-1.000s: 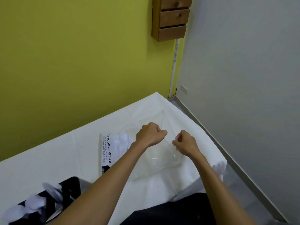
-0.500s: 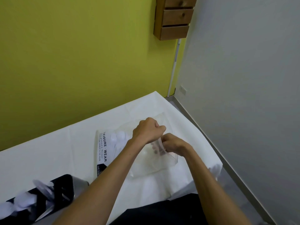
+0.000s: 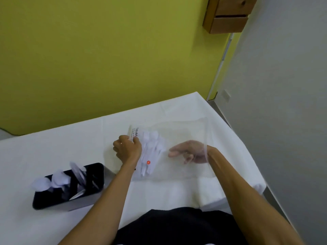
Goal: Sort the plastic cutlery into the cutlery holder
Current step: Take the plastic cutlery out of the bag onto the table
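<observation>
A clear plastic bag (image 3: 178, 133) lies on the white table, with several white plastic cutlery pieces (image 3: 152, 145) bunched at its left end. My left hand (image 3: 127, 149) grips that left end of the bag by the printed label. My right hand (image 3: 187, 152) is inside the bag through its right opening, fingers loosely spread and pointing left toward the cutlery, holding nothing. The black cutlery holder (image 3: 70, 186) stands at the lower left of the table with several white spoons and other pieces sticking out of its compartments.
The white-covered table (image 3: 53, 147) runs against a yellow-green wall; its right edge drops off beside a grey wall. A wooden drawer unit (image 3: 228, 16) hangs on the wall at upper right. My dark-clothed lap (image 3: 177, 227) is at the bottom.
My right hand has gone from pinching the bag's opening to reaching inside the bag. My left hand shifted from the opening to the bag's left end. The view tilted down and left.
</observation>
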The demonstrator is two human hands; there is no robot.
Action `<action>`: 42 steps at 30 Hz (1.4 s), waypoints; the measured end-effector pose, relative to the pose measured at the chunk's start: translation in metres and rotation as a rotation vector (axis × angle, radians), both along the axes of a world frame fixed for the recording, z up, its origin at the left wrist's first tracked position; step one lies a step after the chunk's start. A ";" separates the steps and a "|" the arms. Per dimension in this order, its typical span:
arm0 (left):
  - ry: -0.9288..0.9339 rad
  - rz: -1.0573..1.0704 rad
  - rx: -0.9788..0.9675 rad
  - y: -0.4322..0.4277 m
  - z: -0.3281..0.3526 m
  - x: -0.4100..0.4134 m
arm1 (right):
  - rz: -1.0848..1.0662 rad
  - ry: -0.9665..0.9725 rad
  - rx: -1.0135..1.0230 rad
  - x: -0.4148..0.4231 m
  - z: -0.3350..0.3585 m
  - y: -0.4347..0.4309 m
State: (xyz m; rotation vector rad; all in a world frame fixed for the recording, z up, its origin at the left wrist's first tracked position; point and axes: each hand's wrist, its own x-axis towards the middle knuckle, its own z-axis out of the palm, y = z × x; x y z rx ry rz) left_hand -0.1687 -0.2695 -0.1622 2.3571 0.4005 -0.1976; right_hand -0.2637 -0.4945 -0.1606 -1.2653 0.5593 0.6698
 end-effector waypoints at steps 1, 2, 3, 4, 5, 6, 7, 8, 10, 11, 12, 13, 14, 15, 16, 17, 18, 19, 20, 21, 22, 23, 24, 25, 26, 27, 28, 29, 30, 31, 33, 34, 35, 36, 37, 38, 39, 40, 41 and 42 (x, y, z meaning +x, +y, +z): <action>0.041 0.032 0.006 0.004 -0.002 -0.001 | 0.038 0.016 -0.037 0.004 -0.002 0.004; 0.085 0.041 0.014 0.006 -0.006 0.000 | 0.078 0.024 -0.093 0.006 -0.003 0.006; 0.132 0.040 0.019 0.009 -0.008 0.000 | 0.123 0.024 -0.140 0.009 -0.004 0.011; 0.165 0.021 0.006 0.012 -0.011 0.001 | 0.145 0.013 -0.141 0.011 -0.007 0.014; 0.202 -0.007 -0.028 0.014 -0.009 0.002 | 0.148 0.002 -0.109 0.011 -0.010 0.017; 0.228 -0.034 -0.076 0.017 -0.010 0.005 | 0.143 -0.012 -0.084 0.012 -0.012 0.021; 0.263 -0.059 -0.124 0.019 -0.005 0.005 | 0.135 -0.028 -0.075 0.012 -0.014 0.025; 0.302 -0.089 -0.173 0.020 -0.003 0.006 | 0.135 -0.036 -0.052 0.013 -0.017 0.027; 0.373 -0.152 -0.273 0.022 0.004 0.005 | 0.146 -0.038 0.061 0.013 -0.018 0.032; 0.390 -0.177 -0.325 0.022 0.007 0.003 | 0.139 -0.029 0.127 0.012 -0.019 0.034; 0.388 -0.185 -0.393 0.022 0.009 0.003 | 0.114 -0.020 0.209 0.011 -0.019 0.035; 0.377 -0.187 -0.449 0.021 0.011 0.002 | 0.090 -0.010 0.283 0.009 -0.020 0.035; 0.366 -0.193 -0.500 0.021 0.013 0.002 | 0.054 -0.007 0.338 0.007 -0.023 0.034; 0.366 -0.205 -0.533 0.020 0.017 0.001 | 0.000 -0.008 0.373 0.005 -0.023 0.033; 0.369 -0.219 -0.564 0.020 0.021 0.001 | -0.063 -0.004 0.417 0.002 -0.023 0.034; 0.378 -0.233 -0.594 0.020 0.027 0.001 | -0.118 0.016 0.446 0.000 -0.024 0.034; 0.397 -0.242 -0.641 0.021 0.032 0.000 | -0.163 0.009 0.453 -0.001 -0.024 0.033; 0.423 -0.252 -0.689 0.021 0.036 0.001 | -0.177 0.005 0.432 -0.002 -0.023 0.033; 0.452 -0.258 -0.740 0.021 0.040 0.001 | -0.172 -0.001 0.385 -0.003 -0.022 0.033; 0.478 -0.255 -0.781 0.022 0.042 0.001 | -0.154 -0.007 0.359 -0.003 -0.020 0.033; 0.497 -0.245 -0.830 0.022 0.045 0.000 | -0.143 -0.017 0.326 -0.002 -0.019 0.034; 0.513 -0.231 -0.876 0.021 0.047 0.000 | -0.138 -0.033 0.301 -0.002 -0.020 0.035; 0.525 -0.222 -0.910 0.021 0.047 0.000 | -0.151 -0.037 0.279 -0.002 -0.019 0.036; 0.519 -0.234 -0.907 0.019 0.047 0.001 | -0.138 -0.056 0.251 -0.002 -0.018 0.037; 0.499 -0.251 -0.878 0.018 0.047 0.001 | -0.116 -0.088 0.193 -0.002 -0.018 0.038; 0.472 -0.273 -0.833 0.016 0.046 0.000 | -0.083 -0.126 0.129 -0.002 -0.018 0.040; 0.447 -0.292 -0.791 0.015 0.044 -0.001 | -0.067 -0.172 0.079 -0.003 -0.015 0.043; 0.429 -0.309 -0.755 0.013 0.041 -0.003 | -0.077 -0.203 0.060 -0.003 -0.015 0.044; 0.417 -0.321 -0.723 0.012 0.040 -0.006 | -0.090 -0.209 0.049 -0.002 -0.014 0.046; 0.411 -0.325 -0.697 0.010 0.038 -0.009 | -0.089 -0.228 0.025 -0.001 -0.011 0.049; 0.398 -0.334 -0.664 0.006 0.032 -0.013 | -0.090 -0.257 -0.020 -0.001 -0.008 0.054; 0.383 -0.343 -0.646 0.005 0.032 -0.014 | -0.096 -0.275 -0.027 -0.001 -0.009 0.056; 0.369 -0.346 -0.630 0.004 0.032 -0.013 | -0.102 -0.309 -0.056 -0.002 -0.010 0.055; 0.354 -0.339 -0.623 0.004 0.032 -0.012 | -0.126 -0.342 -0.067 -0.003 -0.010 0.055; 0.344 -0.326 -0.624 0.006 0.032 -0.009 | -0.167 -0.368 -0.038 -0.003 -0.012 0.053; 0.336 -0.312 -0.631 0.007 0.033 -0.008 | -0.217 -0.334 0.033 -0.002 -0.009 0.052; 0.338 -0.299 -0.633 0.008 0.034 -0.007 | -0.245 -0.304 0.067 -0.002 -0.008 0.051; 0.342 -0.292 -0.628 0.010 0.035 -0.006 | -0.252 -0.263 0.069 -0.004 -0.006 0.051; 0.346 -0.287 -0.618 0.010 0.035 -0.005 | -0.268 -0.266 0.045 -0.005 -0.008 0.049; 0.357 -0.292 -0.603 0.010 0.036 -0.005 | -0.269 -0.272 0.046 -0.006 -0.010 0.048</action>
